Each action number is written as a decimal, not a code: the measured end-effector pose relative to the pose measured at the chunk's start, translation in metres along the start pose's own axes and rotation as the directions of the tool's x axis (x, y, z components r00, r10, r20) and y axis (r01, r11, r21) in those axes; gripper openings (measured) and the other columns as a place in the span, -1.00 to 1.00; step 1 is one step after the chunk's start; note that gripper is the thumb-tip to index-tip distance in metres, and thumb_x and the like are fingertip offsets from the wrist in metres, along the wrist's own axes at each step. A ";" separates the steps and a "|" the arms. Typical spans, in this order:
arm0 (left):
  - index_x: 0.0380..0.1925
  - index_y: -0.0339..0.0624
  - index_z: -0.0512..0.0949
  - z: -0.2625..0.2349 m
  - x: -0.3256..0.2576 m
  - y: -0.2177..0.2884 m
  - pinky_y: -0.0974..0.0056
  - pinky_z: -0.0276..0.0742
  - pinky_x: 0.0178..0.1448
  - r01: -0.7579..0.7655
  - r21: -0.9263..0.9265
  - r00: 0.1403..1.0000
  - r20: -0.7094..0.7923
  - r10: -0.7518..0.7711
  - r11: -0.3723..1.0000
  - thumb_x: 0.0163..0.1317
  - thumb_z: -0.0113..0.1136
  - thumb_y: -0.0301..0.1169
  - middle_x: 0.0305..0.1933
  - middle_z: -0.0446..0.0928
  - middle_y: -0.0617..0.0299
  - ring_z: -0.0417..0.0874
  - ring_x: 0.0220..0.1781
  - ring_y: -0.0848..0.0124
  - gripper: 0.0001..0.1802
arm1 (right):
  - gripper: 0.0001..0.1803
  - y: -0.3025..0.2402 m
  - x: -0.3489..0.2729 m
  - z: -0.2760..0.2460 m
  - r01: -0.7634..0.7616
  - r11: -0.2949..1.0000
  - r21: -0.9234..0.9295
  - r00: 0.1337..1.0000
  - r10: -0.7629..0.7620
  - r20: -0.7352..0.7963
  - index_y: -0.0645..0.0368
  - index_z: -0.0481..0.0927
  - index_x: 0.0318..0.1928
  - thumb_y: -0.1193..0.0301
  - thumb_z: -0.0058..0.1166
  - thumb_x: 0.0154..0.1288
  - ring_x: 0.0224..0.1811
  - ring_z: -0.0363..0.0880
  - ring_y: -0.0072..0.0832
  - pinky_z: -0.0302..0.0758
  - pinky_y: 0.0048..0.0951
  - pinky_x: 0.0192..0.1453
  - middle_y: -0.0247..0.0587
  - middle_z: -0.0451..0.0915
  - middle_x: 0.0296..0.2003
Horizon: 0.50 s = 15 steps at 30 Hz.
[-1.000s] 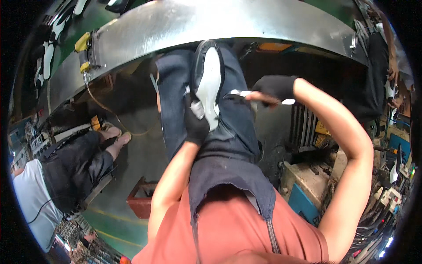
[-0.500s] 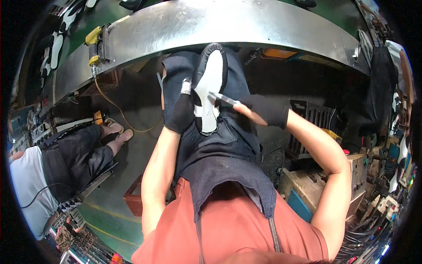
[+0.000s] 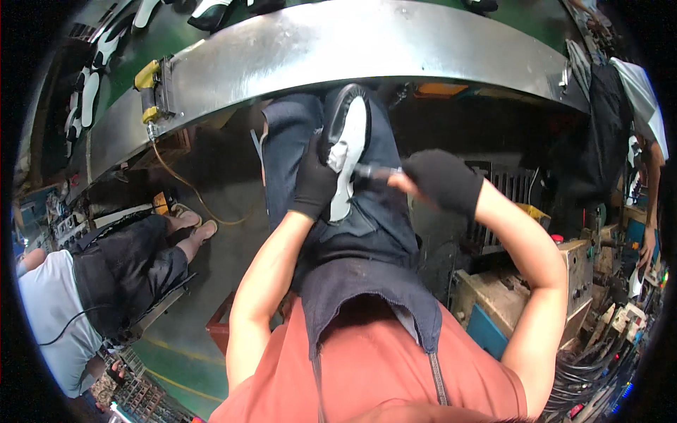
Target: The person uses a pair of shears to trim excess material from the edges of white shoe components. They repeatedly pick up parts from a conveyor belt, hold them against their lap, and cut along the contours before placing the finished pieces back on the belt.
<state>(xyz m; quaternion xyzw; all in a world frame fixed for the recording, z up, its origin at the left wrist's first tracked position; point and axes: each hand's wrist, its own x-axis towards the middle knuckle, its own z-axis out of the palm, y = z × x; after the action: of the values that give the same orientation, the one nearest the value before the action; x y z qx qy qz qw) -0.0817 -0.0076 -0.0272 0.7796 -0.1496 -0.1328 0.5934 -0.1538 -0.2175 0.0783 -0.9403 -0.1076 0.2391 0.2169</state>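
Note:
An upside-down black shoe upper (image 3: 341,115) with a white sole board (image 3: 355,130) rests on my lap, toe pointing away from me. My left hand (image 3: 316,180), in a black fingerless glove, grips its left side, with the taped thumb pressed onto the white board. In my right hand (image 3: 443,182), also in a black glove, is a slim metal-coloured hand tool (image 3: 375,172). Its tip is at the right edge of the shoe, blurred by motion; its exact kind and whether it touches cannot be made out.
Beyond my knees runs a shiny metal bench edge (image 3: 338,42) beside a green conveyor with shoe parts. A yellow air tool (image 3: 147,92) hangs at its left, trailing a hose (image 3: 185,185). A seated person (image 3: 120,261) is at left; a worn machine box (image 3: 493,303) stands at right.
The shoe has tilted and shifted slightly toward me. My left thumb has moved from beside the shoe onto the white board. My right hand and the tool have moved to the right.

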 end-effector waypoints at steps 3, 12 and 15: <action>0.16 -0.30 0.32 -0.026 -0.002 -0.022 0.24 0.37 0.19 0.009 -0.002 0.978 0.207 -0.009 1.000 0.23 0.20 -0.19 0.03 0.50 0.06 0.50 0.08 0.26 -0.41 | -0.52 -0.072 -0.013 -0.005 0.261 0.964 -0.055 0.954 -0.266 -0.136 0.24 0.50 -0.43 0.00 -0.02 0.25 -0.54 0.55 -0.05 0.48 -0.18 -0.44 0.04 0.54 -0.53; 0.10 -0.28 0.39 -0.012 0.006 -0.046 0.31 0.44 0.08 0.063 -0.180 0.994 0.097 -0.046 0.982 0.28 0.08 -0.36 -0.03 0.54 0.14 0.54 -0.04 0.39 -0.59 | -0.55 -0.020 -0.020 0.026 -0.067 0.921 0.383 0.990 0.110 -0.090 0.26 0.59 -0.37 0.11 -0.10 0.38 -0.51 0.52 -0.13 0.40 -0.27 -0.39 0.07 0.52 -0.53; 0.13 -0.32 0.35 -0.008 -0.008 -0.030 0.29 0.45 0.07 0.032 -0.034 0.996 0.085 -0.029 0.999 0.21 0.13 -0.41 -0.04 0.54 0.12 0.54 -0.05 0.36 -0.52 | -0.60 -0.046 -0.018 0.010 0.141 0.876 0.460 0.959 -0.006 -0.283 0.26 0.55 -0.35 0.13 -0.05 0.35 -0.48 0.52 -0.07 0.43 -0.24 -0.35 0.10 0.51 -0.48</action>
<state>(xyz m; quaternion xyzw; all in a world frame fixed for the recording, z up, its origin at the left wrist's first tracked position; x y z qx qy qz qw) -0.0839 0.0108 -0.0541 0.7650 -0.1604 -0.1771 0.5980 -0.1784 -0.1793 0.0988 -0.8771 -0.0506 0.1180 0.4628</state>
